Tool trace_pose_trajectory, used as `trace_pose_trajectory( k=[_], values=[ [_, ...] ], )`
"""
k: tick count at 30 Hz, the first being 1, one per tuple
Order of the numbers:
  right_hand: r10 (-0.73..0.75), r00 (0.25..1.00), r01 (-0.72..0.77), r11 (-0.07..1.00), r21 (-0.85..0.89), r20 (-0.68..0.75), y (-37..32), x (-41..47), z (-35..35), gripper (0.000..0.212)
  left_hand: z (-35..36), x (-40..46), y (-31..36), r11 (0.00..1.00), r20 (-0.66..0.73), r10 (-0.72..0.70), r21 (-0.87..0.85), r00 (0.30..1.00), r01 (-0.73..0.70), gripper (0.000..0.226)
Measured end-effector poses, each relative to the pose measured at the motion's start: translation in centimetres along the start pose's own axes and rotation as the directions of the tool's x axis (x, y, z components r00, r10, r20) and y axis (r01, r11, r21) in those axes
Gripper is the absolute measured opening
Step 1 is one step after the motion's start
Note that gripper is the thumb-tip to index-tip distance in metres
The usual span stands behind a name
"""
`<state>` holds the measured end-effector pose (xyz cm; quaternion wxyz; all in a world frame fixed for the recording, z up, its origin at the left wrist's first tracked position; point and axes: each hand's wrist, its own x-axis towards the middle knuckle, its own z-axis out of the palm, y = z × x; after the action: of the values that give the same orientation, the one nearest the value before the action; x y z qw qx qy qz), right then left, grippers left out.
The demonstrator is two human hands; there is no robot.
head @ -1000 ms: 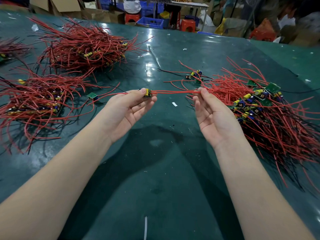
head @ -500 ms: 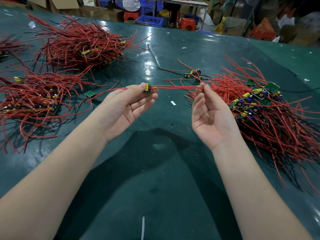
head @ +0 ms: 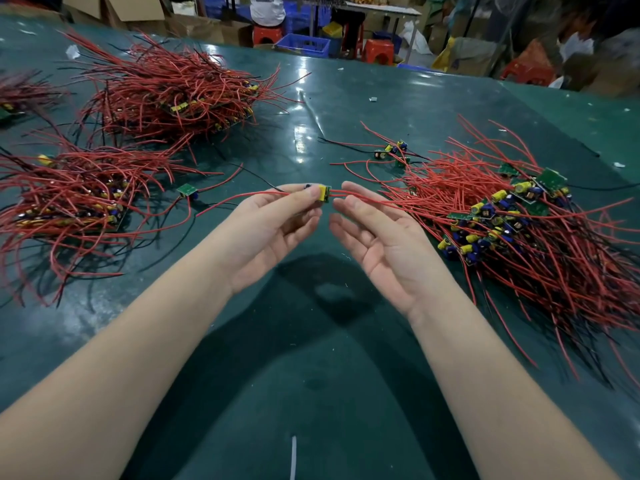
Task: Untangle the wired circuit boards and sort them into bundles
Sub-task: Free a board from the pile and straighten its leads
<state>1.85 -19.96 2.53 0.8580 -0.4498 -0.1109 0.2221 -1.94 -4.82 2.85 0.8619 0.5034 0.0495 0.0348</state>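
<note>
Left hand (head: pixel 273 225) is pinching a small board (head: pixel 324 194) between thumb and fingers, holding it above the green table (head: pixel 329 358). Right hand (head: pixel 381 237) is lying palm up just beside it, fingers relaxed and gripping nothing, the board's red wires (head: pixel 367 199) running across its fingertips toward the tangled pile (head: pixel 519 223) at right. Two sorted bundles (head: pixel 69 202) and (head: pixel 166 95) are lying at left. One loose board (head: pixel 187 190) is sitting near the left bundle.

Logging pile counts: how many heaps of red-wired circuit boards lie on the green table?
4: far-left heap, cut by the frame edge, back-left heap, near-left heap, right heap. More may lie outside view.
</note>
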Motion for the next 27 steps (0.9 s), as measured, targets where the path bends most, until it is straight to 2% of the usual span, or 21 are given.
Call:
trace_pose_trajectory(
  k=[3,6,9,11,16,18,20,22,23,25,27],
  values=[
    [-0.063,0.998,0.063,0.994,-0.094,0.001,0.5,-0.1,0.2,0.021,0.2,-0.2,-0.3,0.998,0.033,-0.028,0.063,0.999,0.026,0.028],
    [-0.135,0.987,0.117,0.976,-0.185,-0.083,0.7,-0.1,0.4,0.011,0.5,-0.3,-0.6,0.997,0.037,-0.054,0.065,0.998,0.052,0.027],
    [-0.194,0.970,0.174,0.976,-0.134,-0.150,-0.1,-0.1,0.4,0.014,0.7,-0.4,-0.8,0.996,0.042,-0.077,0.047,0.996,0.075,0.020],
    [-0.251,0.949,0.242,0.968,-0.070,-0.190,-1.0,0.0,0.2,0.014,0.7,-0.4,-0.7,0.992,0.064,-0.101,0.082,0.993,0.096,0.023],
    [-0.421,0.850,0.451,0.892,0.025,-0.317,-5.0,-0.3,-0.7,0.014,0.7,-0.7,-0.6,0.968,0.098,-0.180,0.195,0.979,0.158,0.016],
    [-0.477,0.807,0.497,0.867,-0.039,-0.348,-6.5,-0.7,-1.3,0.014,0.6,-0.7,-0.6,0.962,0.092,-0.169,0.230,0.981,0.145,0.018],
    [-0.551,0.767,0.505,0.835,-0.219,-0.329,-8.1,-1.0,-1.9,0.016,0.6,-0.7,-0.6,0.959,0.080,-0.154,0.253,0.985,0.130,0.020],
    [-0.649,0.719,0.479,0.721,-0.502,-0.247,-10.0,-1.2,-2.6,0.016,0.6,-0.8,-0.5,0.959,0.071,-0.143,0.256,0.987,0.120,0.020],
    [-0.697,0.691,0.438,0.614,-0.657,-0.191,-11.0,-1.3,-2.9,0.015,0.7,-0.8,-0.5,0.959,0.067,-0.140,0.257,0.988,0.119,0.021],
    [-0.772,0.631,0.294,0.327,-0.898,-0.075,-12.8,-1.3,-3.5,0.019,0.7,-0.9,-0.5,0.958,0.062,-0.137,0.263,0.989,0.116,0.024],
    [-0.807,0.590,0.143,0.064,-0.988,0.034,-13.8,-0.9,-4.2,0.026,0.7,-0.9,-0.5,0.956,0.061,-0.138,0.268,0.989,0.117,0.024]
  ],
)
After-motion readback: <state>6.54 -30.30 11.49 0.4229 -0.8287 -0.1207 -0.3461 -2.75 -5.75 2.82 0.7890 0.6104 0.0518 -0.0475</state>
